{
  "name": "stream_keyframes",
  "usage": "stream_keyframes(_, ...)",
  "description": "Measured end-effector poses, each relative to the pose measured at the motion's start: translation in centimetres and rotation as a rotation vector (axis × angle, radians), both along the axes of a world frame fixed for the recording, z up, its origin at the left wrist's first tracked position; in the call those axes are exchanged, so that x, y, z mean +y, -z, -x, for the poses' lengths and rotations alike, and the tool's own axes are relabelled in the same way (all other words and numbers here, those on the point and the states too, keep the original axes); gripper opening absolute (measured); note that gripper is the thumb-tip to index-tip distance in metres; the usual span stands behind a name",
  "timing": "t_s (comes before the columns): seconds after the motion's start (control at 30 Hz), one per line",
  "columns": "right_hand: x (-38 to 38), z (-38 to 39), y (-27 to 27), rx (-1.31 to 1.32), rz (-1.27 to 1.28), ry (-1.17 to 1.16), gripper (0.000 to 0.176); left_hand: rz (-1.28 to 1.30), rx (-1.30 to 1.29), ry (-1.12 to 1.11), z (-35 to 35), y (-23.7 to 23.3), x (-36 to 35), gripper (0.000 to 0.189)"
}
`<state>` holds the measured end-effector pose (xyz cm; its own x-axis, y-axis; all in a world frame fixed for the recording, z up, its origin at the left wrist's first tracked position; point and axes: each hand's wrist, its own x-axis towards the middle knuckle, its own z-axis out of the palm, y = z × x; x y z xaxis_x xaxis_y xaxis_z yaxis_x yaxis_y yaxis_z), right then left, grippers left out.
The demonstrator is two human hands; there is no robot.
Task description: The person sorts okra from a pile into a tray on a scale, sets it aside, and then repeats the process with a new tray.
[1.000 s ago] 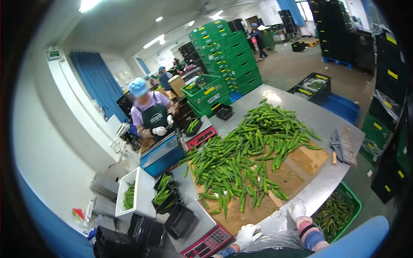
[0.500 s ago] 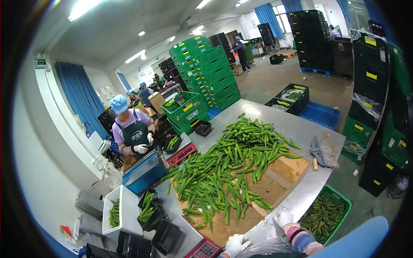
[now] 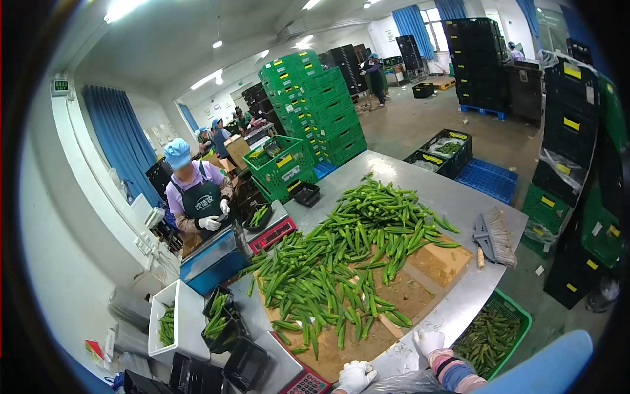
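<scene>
Okra pods lie in a large heap on flattened cardboard over the metal table. My left hand, in a white glove, rests at the table's near edge beside a red scale; its fingers are curled and whatever they hold, if anything, is hidden. To the right, my right hand, also gloved, is at the table edge near a green basket of okra. Its fingers look bent, but their grip is unclear. Clear plastic lies between the two hands.
A brush lies on the table's right side. Black trays and a white box stand at the left. Across the table, a co-worker handles a dark tray. Green crates are stacked behind.
The view has shifted slightly. The co-worker across the table has moved a little, and a distant person has changed posture. My hands remain near the table edge.
</scene>
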<state>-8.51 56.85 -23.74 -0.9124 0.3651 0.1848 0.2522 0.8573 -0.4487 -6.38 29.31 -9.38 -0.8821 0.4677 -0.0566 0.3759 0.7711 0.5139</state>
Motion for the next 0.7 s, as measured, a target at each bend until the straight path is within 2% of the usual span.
stream_keyframes(0.2, 0.0, 0.0, -0.4, 0.018, -0.004, -0.008, 0.036, -0.016, 0.074, -0.031, -0.2, 0.9, 0.0, 0.029)
stream_keyframes(0.37, 0.1, -0.2, -0.9, -0.038, -0.013, -0.002, 0.035, 0.036, -0.023, -0.052, 0.4, 2.3, 0.0, 0.026)
stream_keyframes(0.53, 0.0, 0.2, -0.7, -0.086, 0.01, -0.021, 0.035, 0.039, -0.093, -0.076, 0.1, -1.0, -0.1, 0.027)
stream_keyframes(0.63, 0.2, 0.3, 1.3, -0.168, 0.059, -0.049, 0.04, 0.014, -0.097, -0.014, 0.8, -0.6, -0.2, 0.031)
stream_keyframes(0.67, 0.5, 0.6, 1.7, -0.211, 0.121, -0.059, 0.043, -0.006, -0.204, -0.003, 1.7, 0.8, -0.3, 0.036)
stream_keyframes(0.7, 0.9, 1.6, 5.9, -0.285, 0.128, -0.076, 0.048, 0.046, -0.37, -0.005, 2.5, 0.1, 0.2, 0.042)
